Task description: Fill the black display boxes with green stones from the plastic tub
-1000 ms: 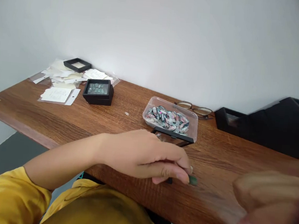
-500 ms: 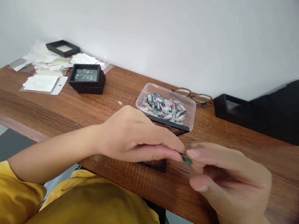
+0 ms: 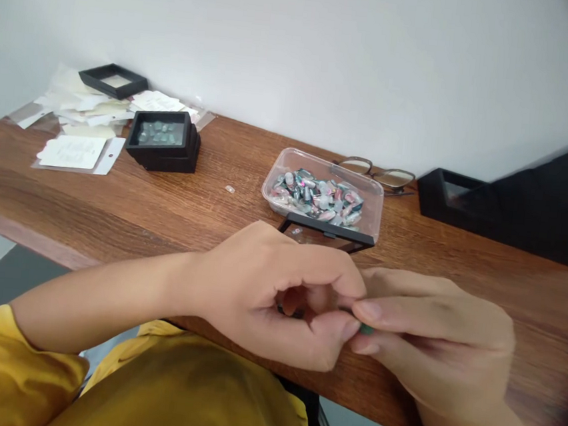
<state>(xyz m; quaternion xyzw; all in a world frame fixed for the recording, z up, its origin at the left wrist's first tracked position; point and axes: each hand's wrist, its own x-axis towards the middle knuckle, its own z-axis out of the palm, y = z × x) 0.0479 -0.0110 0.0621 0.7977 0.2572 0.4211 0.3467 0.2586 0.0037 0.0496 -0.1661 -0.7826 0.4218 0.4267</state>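
Between my two hands is a small dark green press-on nail [image 3: 366, 329], mostly covered by fingertips. My right hand [image 3: 452, 343] pinches it between thumb and fingers. The thumb and index finger of my left hand [image 3: 275, 299] curl into a ring, their tips closed on the nail's near end. Just beyond the hands, a clear plastic tub [image 3: 372, 211] holds many glossy pink, green and whitish press-on nails [image 3: 316, 196]. Against its front leans a black frame [image 3: 332, 231], partly hidden by my left hand.
Stacked black boxes [image 3: 162, 148] with a clear window over pale green pieces stand at the left. Behind them lie white cards in sleeves [image 3: 73, 151] and another black frame [image 3: 113, 81]. Glasses [image 3: 392, 178] rest behind the tub; large black boxes [image 3: 530, 210] are at right.
My left index finger and thumb have bent from nearly straight into a ring. My right thumb and fingers have closed onto the green nail, now more hidden. The view has shifted slightly.
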